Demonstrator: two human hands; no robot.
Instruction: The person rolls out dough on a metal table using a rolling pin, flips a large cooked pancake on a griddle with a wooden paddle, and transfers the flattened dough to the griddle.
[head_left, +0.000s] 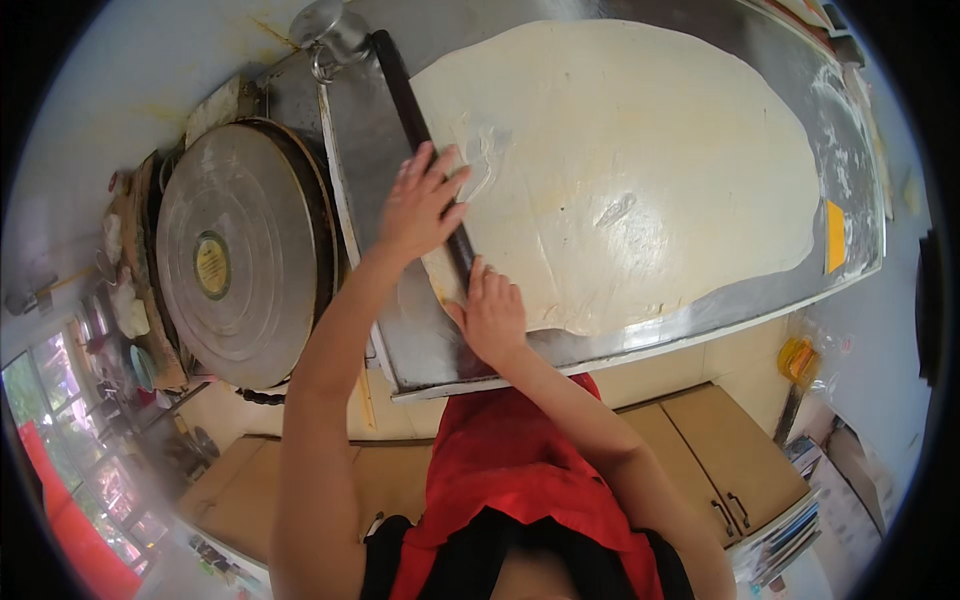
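Note:
A dark rolling pin (401, 90) lies slantwise along the left edge of a broad, thin sheet of dough (660, 150). My left hand (424, 199) rests across the pin's middle, fingers spread over it. At the pin's near end is my right hand (491, 307), its palm covering that end and its thumb over the dough's edge. The dough looks glossy, with wrinkles and a small torn-looking patch near the pin. Beneath it is a metal work table (420, 330) with a pale raised rim.
Left of the table stands a large round metal lid (247, 255) on a griddle or pan. A metal mug (334, 34) is by the pin's far end. A yellow dough scraper (835, 236) lies at the right. Behind me are brown cabinets (705, 442); a bottle of yellow liquid (797, 361) stands at right.

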